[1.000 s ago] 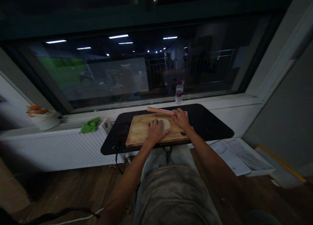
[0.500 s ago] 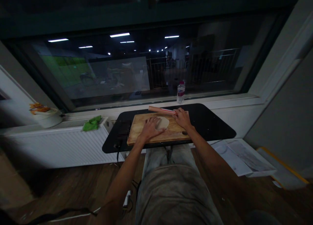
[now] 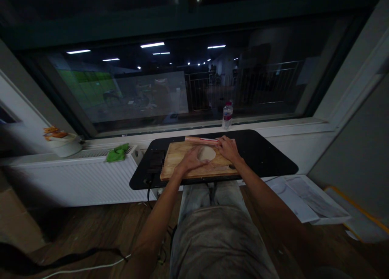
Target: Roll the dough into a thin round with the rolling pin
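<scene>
A flat round piece of dough (image 3: 208, 154) lies on a wooden cutting board (image 3: 174, 151). My left hand (image 3: 191, 160) is at the dough's left edge, thumb and fingers apart and curved around its rim. A rolling pin (image 3: 194, 140) with a red-and-white strip lies across the far edge of the board. My right hand (image 3: 228, 148) has its fingers closed around the pin's right end, just beside the dough's right edge. The fingertips are partly hidden there.
The board rests on a black table (image 3: 267, 161) below a window. A water bottle (image 3: 227, 115) stands on the sill. Left are a green cloth (image 3: 117, 152) and a white pot (image 3: 66, 147) over the radiator (image 3: 88, 184). A white box (image 3: 316, 200) sits low at right.
My left hand has drawn back from on top of the dough to its left edge, uncovering more of it. The rolling pin's left end has lowered to the board. The view has shifted slightly.
</scene>
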Motion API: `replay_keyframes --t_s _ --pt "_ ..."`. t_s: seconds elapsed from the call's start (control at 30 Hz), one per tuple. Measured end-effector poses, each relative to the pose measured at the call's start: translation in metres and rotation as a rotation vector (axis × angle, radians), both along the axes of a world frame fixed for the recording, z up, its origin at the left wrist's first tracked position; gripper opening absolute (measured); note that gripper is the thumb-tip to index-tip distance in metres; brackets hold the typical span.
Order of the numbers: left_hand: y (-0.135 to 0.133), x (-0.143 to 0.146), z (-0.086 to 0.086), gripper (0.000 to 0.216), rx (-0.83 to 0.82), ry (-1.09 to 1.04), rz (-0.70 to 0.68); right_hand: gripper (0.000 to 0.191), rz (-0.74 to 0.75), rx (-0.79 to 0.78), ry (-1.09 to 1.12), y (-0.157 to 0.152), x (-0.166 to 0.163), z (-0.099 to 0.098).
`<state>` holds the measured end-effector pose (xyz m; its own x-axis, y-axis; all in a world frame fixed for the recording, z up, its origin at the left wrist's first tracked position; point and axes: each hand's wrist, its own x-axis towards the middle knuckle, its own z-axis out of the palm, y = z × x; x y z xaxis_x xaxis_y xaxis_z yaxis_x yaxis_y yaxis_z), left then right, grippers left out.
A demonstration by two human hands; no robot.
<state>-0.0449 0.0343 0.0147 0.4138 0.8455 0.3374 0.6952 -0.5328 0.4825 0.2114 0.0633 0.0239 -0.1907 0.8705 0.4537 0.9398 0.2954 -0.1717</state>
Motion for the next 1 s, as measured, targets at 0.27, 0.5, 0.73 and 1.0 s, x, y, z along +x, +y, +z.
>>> replay_keyframes --t_s 0.27,0.5,0.73,1.0 --pt "-0.004 -0.004 0.013 0.027 0.281 -0.108 0.316 0.036 -0.019 -0.026 0.033 -0.007 -0.002 0.007" --pt "0.008 -0.007 0.008 0.036 0.310 -0.023 0.440 0.040 0.065 -0.014 0.019 -0.015 -0.006 0.013" --pt "0.011 -0.003 0.007 0.038 0.154 0.185 0.491 0.036 0.068 -0.021 -0.013 -0.024 -0.009 0.021" --pt "0.039 -0.020 0.023 0.055 0.119 0.192 0.284 0.039 0.080 -0.014 -0.104 -0.011 -0.014 0.019"
